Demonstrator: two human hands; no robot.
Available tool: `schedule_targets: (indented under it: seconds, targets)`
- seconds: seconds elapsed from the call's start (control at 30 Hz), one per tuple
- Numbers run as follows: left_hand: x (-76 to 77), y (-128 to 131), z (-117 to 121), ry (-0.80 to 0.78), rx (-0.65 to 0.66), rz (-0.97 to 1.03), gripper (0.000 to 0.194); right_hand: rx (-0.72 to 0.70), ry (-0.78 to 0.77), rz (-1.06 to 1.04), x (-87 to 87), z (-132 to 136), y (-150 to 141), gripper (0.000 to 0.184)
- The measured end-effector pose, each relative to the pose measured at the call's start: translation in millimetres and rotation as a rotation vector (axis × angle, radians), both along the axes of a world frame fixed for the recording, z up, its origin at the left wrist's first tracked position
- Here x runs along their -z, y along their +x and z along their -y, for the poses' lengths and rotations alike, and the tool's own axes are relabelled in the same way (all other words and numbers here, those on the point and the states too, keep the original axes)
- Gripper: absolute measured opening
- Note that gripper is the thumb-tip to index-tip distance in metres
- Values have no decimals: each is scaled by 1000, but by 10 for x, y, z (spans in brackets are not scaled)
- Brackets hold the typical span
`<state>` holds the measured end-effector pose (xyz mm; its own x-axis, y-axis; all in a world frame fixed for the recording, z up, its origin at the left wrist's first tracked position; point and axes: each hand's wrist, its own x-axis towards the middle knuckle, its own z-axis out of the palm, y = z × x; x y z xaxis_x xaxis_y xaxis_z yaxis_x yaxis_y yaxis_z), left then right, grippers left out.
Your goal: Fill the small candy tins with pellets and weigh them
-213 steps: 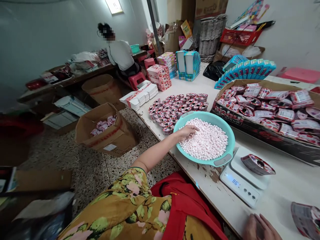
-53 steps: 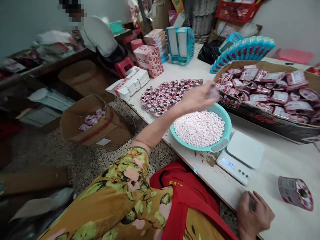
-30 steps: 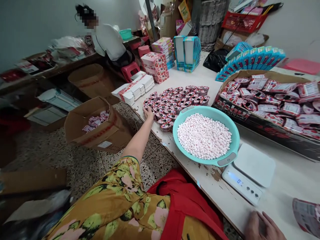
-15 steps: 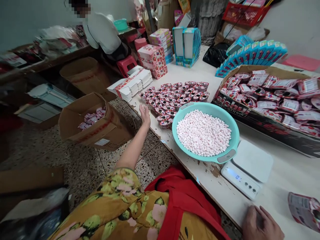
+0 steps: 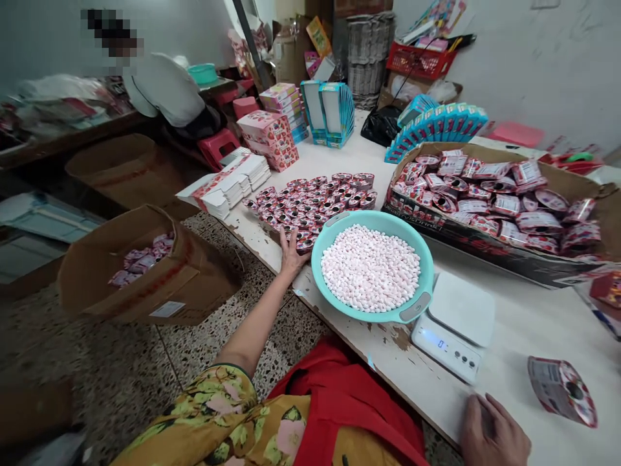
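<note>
My left hand (image 5: 292, 254) reaches out to the near edge of a cluster of filled red-and-pink candy pouches (image 5: 310, 200) on the white table (image 5: 528, 323); its fingers rest open against the nearest pouch. A teal basin (image 5: 421, 294) full of small pink-white candies sits just right of that hand. In front of the basin stands a white digital scale (image 5: 453, 323) with nothing on its pan. My right hand (image 5: 492, 437) lies flat and open at the table's near edge. An empty-looking pouch (image 5: 561, 391) lies on its side to the right of it.
A long cardboard tray (image 5: 514, 259) of pouches runs along the right. Blue display boxes (image 5: 436, 126), pink boxes (image 5: 269, 133) and flat white cartons (image 5: 233, 184) stand farther back. An open cardboard box (image 5: 145, 278) of pouches sits on the floor at left. Another person (image 5: 160, 87) sits at a far bench.
My left hand has come down from beside the pouch cluster onto its near edge. The view has shifted; the loose pouch at right now shows fully. My right hand stays flat.
</note>
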<state>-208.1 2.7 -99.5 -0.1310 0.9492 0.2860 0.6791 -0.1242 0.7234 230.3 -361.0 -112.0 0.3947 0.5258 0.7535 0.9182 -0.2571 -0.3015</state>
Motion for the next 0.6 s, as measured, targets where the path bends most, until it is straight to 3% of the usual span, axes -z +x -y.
schedule_targets:
  seconds: [0.43, 0.6]
  targets:
    - [17, 80, -499, -54, -107, -72, 100, -90, -39, 66, 19, 42, 58, 24]
    - [-156, 173, -678, -113, -166, -110, 104, -63, -93, -62, 78, 47, 53, 25]
